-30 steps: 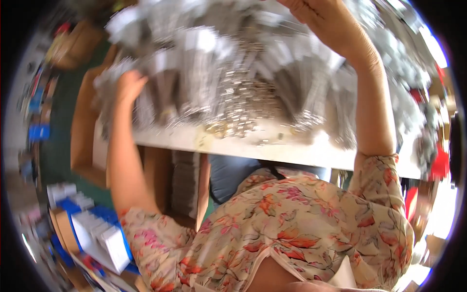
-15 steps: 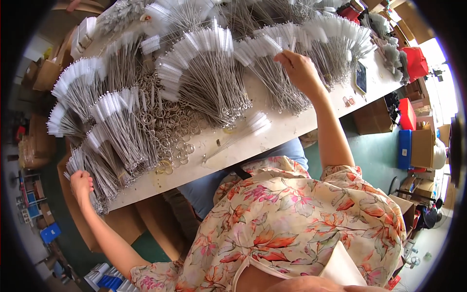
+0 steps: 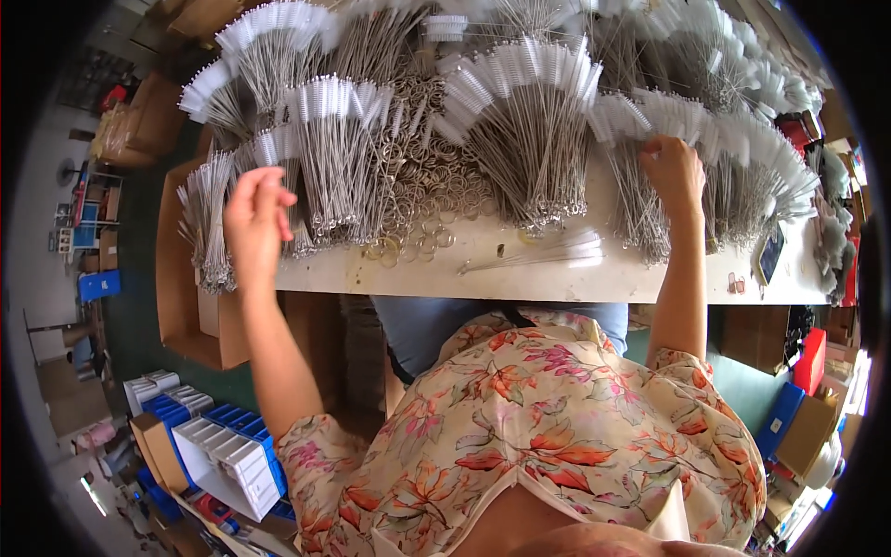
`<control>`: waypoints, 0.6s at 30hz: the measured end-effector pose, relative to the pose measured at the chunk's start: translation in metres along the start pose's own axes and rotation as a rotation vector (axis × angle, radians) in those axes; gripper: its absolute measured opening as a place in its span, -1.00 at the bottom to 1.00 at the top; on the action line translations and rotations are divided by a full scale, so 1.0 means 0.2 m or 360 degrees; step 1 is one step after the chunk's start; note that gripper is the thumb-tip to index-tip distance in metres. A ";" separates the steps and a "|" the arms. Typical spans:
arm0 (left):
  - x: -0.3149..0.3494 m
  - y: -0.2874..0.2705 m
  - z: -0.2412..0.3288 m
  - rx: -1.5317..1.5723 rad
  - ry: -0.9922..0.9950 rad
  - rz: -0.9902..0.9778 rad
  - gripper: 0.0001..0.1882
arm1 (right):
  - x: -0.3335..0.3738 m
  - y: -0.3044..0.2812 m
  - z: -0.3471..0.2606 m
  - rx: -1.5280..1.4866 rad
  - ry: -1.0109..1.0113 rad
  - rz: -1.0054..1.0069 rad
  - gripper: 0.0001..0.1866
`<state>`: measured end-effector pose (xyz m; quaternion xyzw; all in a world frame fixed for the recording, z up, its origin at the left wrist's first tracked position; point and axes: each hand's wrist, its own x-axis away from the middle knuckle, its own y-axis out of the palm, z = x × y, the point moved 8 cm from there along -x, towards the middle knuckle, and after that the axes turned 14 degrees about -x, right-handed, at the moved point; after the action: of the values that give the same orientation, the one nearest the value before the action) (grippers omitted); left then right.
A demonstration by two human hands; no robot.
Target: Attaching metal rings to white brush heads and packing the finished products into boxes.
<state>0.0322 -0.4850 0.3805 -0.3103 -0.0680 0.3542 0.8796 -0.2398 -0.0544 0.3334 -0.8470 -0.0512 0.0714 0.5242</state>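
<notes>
Bundles of wire-stemmed tube brushes with white bristle heads cover the table. My left hand [image 3: 257, 223] is raised over the front left bundle [image 3: 214, 223]; its fingers are apart and nothing shows in them. At the right, my right hand [image 3: 674, 172] is at a brush bundle [image 3: 637, 200], fingers curled together by the upper stems. Whatever they pinch is hidden. Between the hands stands a large brush bundle [image 3: 543, 139], with a heap of metal rings [image 3: 427, 190] left of it. Several loose brushes [image 3: 538, 255] lie near the front edge.
The white table [image 3: 464, 283] has its front edge close to my body. A phone [image 3: 769, 255] lies at the right end. An open cardboard box [image 3: 176, 306] stands below the left end, and blue and white bins [image 3: 227, 455] are at the lower left.
My left hand has come up off the front left brushes and its fingers have opened. My right hand stays by the right-hand brush bundle. The whole view has turned and shifted.
</notes>
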 end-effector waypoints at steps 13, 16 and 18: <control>-0.25 0.41 0.02 -0.1326 0.0534 -0.0057 -0.80 | -0.05 -0.29 0.20 -0.2102 -0.0001 0.0216 -0.82; -0.23 0.39 0.03 -0.1255 0.0536 -0.0066 -0.78 | -0.02 -0.29 0.20 -0.2784 0.0171 -0.0022 -0.93; -0.22 0.37 0.09 -0.1303 0.0512 0.0045 -0.80 | -0.01 -0.28 0.22 -0.3040 0.0156 -0.0166 -0.85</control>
<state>-0.0484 -0.4642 0.3549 -0.6855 -0.0606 0.2571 0.6785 -0.2496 0.0085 0.3648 -0.9157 -0.1036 -0.0595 -0.3838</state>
